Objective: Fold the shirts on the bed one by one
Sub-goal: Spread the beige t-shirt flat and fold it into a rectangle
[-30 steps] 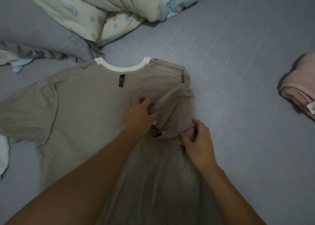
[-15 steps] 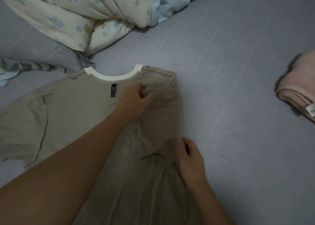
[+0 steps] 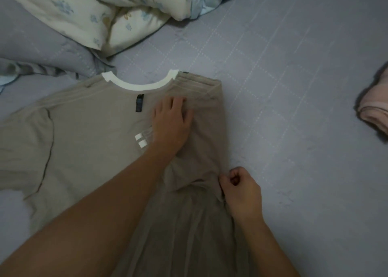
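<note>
A beige T-shirt (image 3: 84, 142) with a white collar and a dark neck label lies flat on the grey bed (image 3: 294, 87). Its right sleeve is folded inward over the body, showing two white stripe ends. My left hand (image 3: 172, 125) lies flat on the folded sleeve just below the right shoulder, fingers spread. My right hand (image 3: 241, 190) pinches the shirt's right folded edge lower down, fingers curled around the cloth. The left sleeve is spread out at the far left.
A folded pink garment (image 3: 373, 113) sits at the right edge. A cream floral duvet (image 3: 94, 14) and a grey pillow (image 3: 48, 54) lie bunched at the top left, close to the shirt's collar. Bare grey bed sheet stretches between the shirt and the pink garment.
My left hand has moved up from the bunched sleeve and flattened it onto the shirt. My right hand slid to the right side edge. The sleeve now lies folded in.
</note>
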The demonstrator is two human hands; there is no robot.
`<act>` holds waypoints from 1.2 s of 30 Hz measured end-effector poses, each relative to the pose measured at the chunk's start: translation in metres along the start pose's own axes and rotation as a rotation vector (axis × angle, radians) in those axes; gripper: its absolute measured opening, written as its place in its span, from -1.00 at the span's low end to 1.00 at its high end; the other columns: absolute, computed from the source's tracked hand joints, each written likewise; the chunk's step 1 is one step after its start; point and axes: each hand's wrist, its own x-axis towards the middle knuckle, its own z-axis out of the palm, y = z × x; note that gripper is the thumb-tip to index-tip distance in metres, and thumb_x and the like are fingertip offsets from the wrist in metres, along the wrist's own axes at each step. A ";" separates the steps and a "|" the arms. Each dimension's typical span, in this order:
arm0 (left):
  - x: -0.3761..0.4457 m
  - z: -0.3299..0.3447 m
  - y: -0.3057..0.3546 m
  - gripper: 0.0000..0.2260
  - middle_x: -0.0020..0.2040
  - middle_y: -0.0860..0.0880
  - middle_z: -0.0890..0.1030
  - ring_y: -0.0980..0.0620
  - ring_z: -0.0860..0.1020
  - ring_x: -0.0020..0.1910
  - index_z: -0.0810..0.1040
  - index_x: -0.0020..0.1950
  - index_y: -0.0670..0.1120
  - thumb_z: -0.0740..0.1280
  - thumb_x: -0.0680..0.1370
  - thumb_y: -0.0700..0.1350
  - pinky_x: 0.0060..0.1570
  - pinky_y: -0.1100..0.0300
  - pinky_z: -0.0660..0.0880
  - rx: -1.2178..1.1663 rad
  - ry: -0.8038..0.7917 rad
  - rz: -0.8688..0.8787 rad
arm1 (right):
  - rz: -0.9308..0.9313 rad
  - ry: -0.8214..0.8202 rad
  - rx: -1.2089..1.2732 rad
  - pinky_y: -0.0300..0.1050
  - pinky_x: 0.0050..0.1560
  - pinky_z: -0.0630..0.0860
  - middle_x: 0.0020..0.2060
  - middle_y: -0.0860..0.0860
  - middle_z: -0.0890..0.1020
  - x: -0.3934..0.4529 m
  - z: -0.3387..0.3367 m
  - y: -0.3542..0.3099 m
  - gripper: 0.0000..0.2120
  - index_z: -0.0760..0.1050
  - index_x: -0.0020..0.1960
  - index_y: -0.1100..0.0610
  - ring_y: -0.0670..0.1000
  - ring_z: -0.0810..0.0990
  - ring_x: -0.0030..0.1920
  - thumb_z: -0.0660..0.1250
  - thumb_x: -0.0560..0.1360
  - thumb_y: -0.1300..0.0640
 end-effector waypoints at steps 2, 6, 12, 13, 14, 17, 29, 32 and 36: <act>-0.028 -0.011 -0.019 -0.51 0.23 -0.12 0.50 -0.16 0.44 0.21 0.47 0.31 -0.04 0.25 0.55 0.27 0.24 -0.04 0.30 0.000 -0.012 -0.128 | 0.020 0.003 -0.019 -0.15 -0.24 0.49 -0.37 -0.09 0.61 0.000 -0.002 -0.004 -0.70 0.50 -0.27 0.01 -0.10 0.58 -0.30 0.33 0.50 -0.17; -0.053 -0.042 -0.069 -0.57 0.03 -0.12 0.61 -0.13 0.55 0.05 0.59 0.11 -0.11 0.44 0.45 0.20 0.07 0.01 0.48 -0.114 -0.189 -0.305 | 0.026 0.017 -0.099 -0.18 -0.31 0.38 -0.40 -0.07 0.58 0.005 -0.002 -0.021 -0.53 0.48 -0.31 0.11 -0.11 0.54 -0.32 0.20 0.56 -0.24; -0.024 -0.056 -0.095 -0.84 -0.16 0.07 0.63 0.01 0.63 -0.13 0.60 0.00 0.01 0.48 0.46 -0.03 -0.17 -0.01 0.62 -0.576 -0.079 -0.511 | -0.037 0.047 -0.182 -0.10 -0.21 0.47 -0.37 -0.06 0.61 0.019 0.012 -0.035 -0.69 0.51 -0.30 0.05 -0.01 0.59 -0.27 0.40 0.47 -0.14; -0.023 -0.055 -0.099 -0.78 -0.10 0.04 0.63 -0.01 0.63 -0.09 0.58 0.05 -0.01 0.49 0.46 -0.01 -0.13 -0.01 0.62 -0.563 -0.078 -0.504 | -0.036 0.057 -0.214 -0.10 -0.23 0.47 -0.37 -0.06 0.61 0.019 0.014 -0.035 -0.69 0.50 -0.30 0.05 0.02 0.60 -0.26 0.40 0.46 -0.14; -0.024 -0.053 -0.106 -0.71 -0.03 0.02 0.63 -0.01 0.61 -0.06 0.55 0.09 -0.02 0.50 0.45 0.03 -0.08 0.02 0.58 -0.484 -0.079 -0.461 | -0.029 0.066 -0.234 -0.10 -0.24 0.45 -0.36 -0.05 0.61 0.017 0.015 -0.036 -0.70 0.50 -0.28 0.05 0.05 0.60 -0.25 0.41 0.45 -0.14; -0.034 -0.057 -0.121 -0.57 0.12 -0.02 0.58 -0.02 0.57 0.05 0.50 0.21 -0.02 0.48 0.43 0.13 0.02 0.07 0.50 -0.364 -0.049 -0.368 | -0.131 0.210 -0.266 -0.01 -0.07 0.49 -0.11 0.04 0.59 0.004 0.018 -0.049 -0.76 0.48 -0.05 0.04 0.13 0.57 -0.05 0.46 0.42 -0.03; -0.098 -0.196 -0.348 -0.45 0.38 -0.19 0.36 -0.27 0.35 0.33 0.41 0.37 -0.05 0.47 0.42 0.00 0.25 -0.15 0.35 -0.164 0.362 -0.956 | -0.346 0.102 -0.680 0.21 0.16 0.32 0.15 0.25 0.50 -0.082 0.149 -0.124 -0.53 0.50 0.24 0.14 0.31 0.44 0.17 0.51 0.38 0.08; -0.086 -0.209 -0.389 -0.19 0.44 -0.24 0.28 -0.27 0.33 0.38 0.24 0.49 -0.12 0.53 0.39 0.12 0.34 -0.07 0.30 -0.363 0.321 -1.160 | -0.461 -0.098 -0.723 0.15 0.19 0.34 0.19 0.14 0.52 -0.108 0.183 -0.128 -0.56 0.50 0.26 0.04 0.24 0.46 0.22 0.46 0.41 0.06; -0.084 -0.217 -0.416 -0.38 0.30 -0.18 0.54 -0.16 0.51 0.26 0.47 0.35 -0.14 0.54 0.38 0.08 0.26 0.06 0.45 -0.481 0.223 -1.019 | -0.487 -0.318 -0.749 -0.01 0.30 0.27 0.33 0.00 0.43 -0.140 0.223 -0.132 -0.54 0.39 0.36 -0.06 0.08 0.37 0.35 0.35 0.49 -0.06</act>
